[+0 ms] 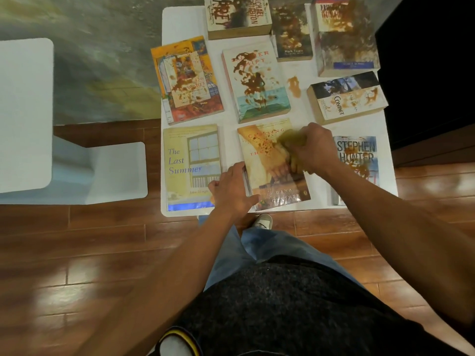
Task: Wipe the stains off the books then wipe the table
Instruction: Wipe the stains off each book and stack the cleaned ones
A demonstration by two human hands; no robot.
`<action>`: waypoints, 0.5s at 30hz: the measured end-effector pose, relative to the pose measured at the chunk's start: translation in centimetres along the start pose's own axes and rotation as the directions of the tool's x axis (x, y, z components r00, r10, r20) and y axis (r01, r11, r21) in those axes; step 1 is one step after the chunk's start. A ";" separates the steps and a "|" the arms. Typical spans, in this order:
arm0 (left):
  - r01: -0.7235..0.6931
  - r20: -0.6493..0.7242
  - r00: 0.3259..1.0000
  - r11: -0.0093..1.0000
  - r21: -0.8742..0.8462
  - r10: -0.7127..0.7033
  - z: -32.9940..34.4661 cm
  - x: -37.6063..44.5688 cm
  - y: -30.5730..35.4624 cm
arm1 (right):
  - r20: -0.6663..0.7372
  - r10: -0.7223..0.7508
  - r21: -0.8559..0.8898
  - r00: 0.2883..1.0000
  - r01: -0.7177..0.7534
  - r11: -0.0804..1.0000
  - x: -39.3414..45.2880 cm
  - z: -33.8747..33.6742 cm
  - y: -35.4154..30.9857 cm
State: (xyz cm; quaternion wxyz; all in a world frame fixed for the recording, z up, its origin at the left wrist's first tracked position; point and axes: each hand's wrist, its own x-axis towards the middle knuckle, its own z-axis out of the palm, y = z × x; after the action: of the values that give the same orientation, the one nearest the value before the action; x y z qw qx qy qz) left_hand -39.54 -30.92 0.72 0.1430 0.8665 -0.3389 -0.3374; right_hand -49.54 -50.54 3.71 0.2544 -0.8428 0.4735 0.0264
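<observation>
- The right hand (pixel 314 147) has its grip closed around a yellowish cloth (pixel 291 143), pressed on the stained "Crossing" book (pixel 272 164), author line "Dana".
- The left hand (pixel 231 188), fingers spread flat, rests on that book's left edge.
- "The Last Summer" (pixel 191 167) lies just left on the white bench (pixel 180 21).
- "Stephen Hunter" book (pixel 357 160) lies right.
- "Contact" (pixel 347 97), "Michael Crichton" (pixel 237 15) and "Mark Twain" (pixel 293 32) books carry brown stains.
- A brown stain (pixel 294 86) marks the bench.

We see warm, fairly dim indoor light, with soft glare patches on the glossy brown wooden floor (pixel 77 253) near left and far right. Motion blur smears the hands; wide-angle distortion bends the edges.
</observation>
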 end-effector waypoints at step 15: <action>0.001 0.007 1.000 1.000 0.027 -0.001 -0.2 0.1 0.1 | 0.139 -0.195 -0.051 0.971 0.203 0.978 1.0 0.4 -0.3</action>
State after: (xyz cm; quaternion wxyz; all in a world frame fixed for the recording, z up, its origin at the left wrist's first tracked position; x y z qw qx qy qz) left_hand -39.37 -31.06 0.89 0.1297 0.8673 -0.3434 -0.3361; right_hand -48.62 -50.98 3.19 0.2592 -0.8902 0.3675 0.0722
